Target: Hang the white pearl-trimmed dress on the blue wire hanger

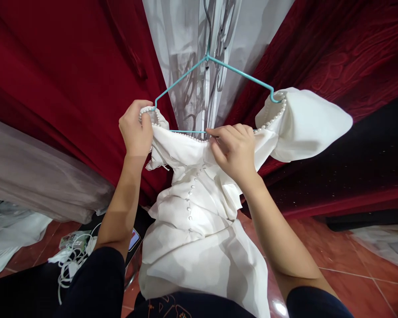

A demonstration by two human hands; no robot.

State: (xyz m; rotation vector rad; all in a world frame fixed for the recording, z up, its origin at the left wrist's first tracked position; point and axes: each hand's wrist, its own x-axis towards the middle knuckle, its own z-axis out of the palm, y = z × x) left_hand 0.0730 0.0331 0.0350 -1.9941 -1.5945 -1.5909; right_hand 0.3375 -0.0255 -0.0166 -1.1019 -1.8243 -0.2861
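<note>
A white dress (199, 247) with pearl-beaded edging and a row of small buttons hangs in front of me from a turquoise hanger (242, 73). My left hand (137, 130) is closed around the beaded strap at the hanger's left end. My right hand (234, 148) pinches the neckline near the middle, beside the hanger's lower bar; the edge is partly hidden under my fingers. At the right end, a puffed sleeve (313, 123) hangs from the hanger's notch. The skirt drapes down toward my body.
Red curtains (73, 66) flank a white metal frame (214, 97) behind the hanger. At the lower left, white cables (69, 269) and a phone (134, 240) lie on a black surface. Pale tulle (16, 234) spreads at left over red floor tiles (358, 269).
</note>
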